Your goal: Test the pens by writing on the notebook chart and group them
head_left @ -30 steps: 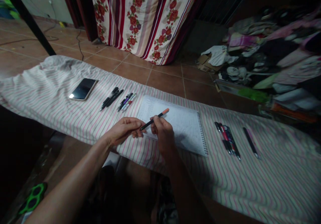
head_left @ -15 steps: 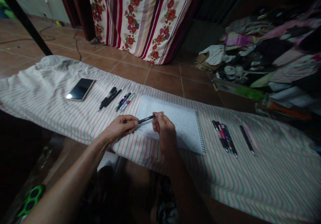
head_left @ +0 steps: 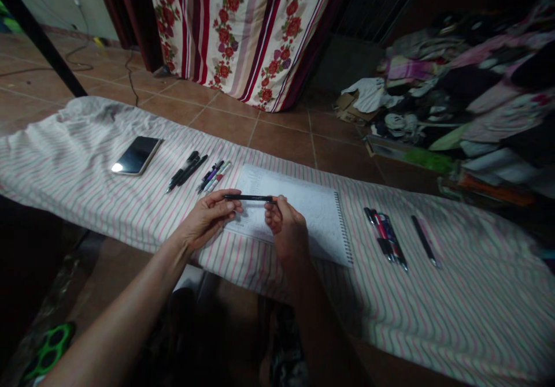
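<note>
A black pen [head_left: 250, 198] is held nearly level between my two hands, above a spiral notebook [head_left: 306, 216] that lies open with a pale page. My left hand [head_left: 211, 214] pinches the pen's left end between thumb and fingers. At its other end, my right hand [head_left: 287, 219] grips it with thumb and curled fingertips. Just beyond my left hand lie some slim pens [head_left: 214, 176] with purple, white and red parts, and beside them several black pens [head_left: 186, 171].
A smartphone [head_left: 137, 156] lies at the left on the striped cloth [head_left: 87, 144]. Right of the notebook are a group of pens [head_left: 385, 238] and a separate black pen [head_left: 425, 241]. A floral curtain [head_left: 251, 34] hangs behind, and piled clothes [head_left: 468, 75] fill the right background.
The black pen has turned from slanted to nearly level. My left hand has risen slightly with its end, and the right hand keeps its grip.
</note>
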`<act>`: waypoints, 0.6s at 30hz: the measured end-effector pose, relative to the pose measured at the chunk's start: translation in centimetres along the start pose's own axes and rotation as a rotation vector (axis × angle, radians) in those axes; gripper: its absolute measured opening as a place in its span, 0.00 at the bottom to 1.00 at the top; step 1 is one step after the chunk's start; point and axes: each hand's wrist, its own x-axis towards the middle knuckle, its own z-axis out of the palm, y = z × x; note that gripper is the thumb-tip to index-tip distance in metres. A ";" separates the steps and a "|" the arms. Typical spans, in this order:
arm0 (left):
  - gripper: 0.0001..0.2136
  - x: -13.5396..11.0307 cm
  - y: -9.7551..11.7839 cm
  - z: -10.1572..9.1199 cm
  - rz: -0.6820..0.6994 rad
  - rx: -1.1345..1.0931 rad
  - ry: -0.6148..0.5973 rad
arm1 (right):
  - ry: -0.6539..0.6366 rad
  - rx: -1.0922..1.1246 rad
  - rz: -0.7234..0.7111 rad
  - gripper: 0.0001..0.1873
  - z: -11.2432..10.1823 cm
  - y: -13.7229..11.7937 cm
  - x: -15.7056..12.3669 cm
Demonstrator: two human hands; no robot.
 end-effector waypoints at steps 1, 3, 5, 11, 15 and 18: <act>0.14 0.0 -0.1 0.0 0.002 -0.014 0.005 | -0.001 -0.001 0.013 0.16 0.1 -0.1 -0.1; 0.13 0.1 -0.2 0.1 0.007 -0.039 0.032 | -0.016 -0.004 0.032 0.15 0.4 -0.3 -0.5; 0.11 0.2 -0.3 0.0 0.009 -0.062 0.076 | -0.044 -0.002 0.049 0.14 0.6 -0.4 -0.7; 0.10 0.4 -0.5 -0.1 0.007 -0.102 0.137 | -0.066 0.021 0.096 0.12 0.9 -0.4 -0.9; 0.09 0.5 -0.5 -0.2 0.023 -0.096 0.152 | -0.061 0.004 0.105 0.14 0.7 -0.3 -0.8; 0.09 0.5 -0.5 -0.2 0.039 -0.067 0.148 | -0.046 -0.023 0.076 0.16 0.3 -0.2 -0.4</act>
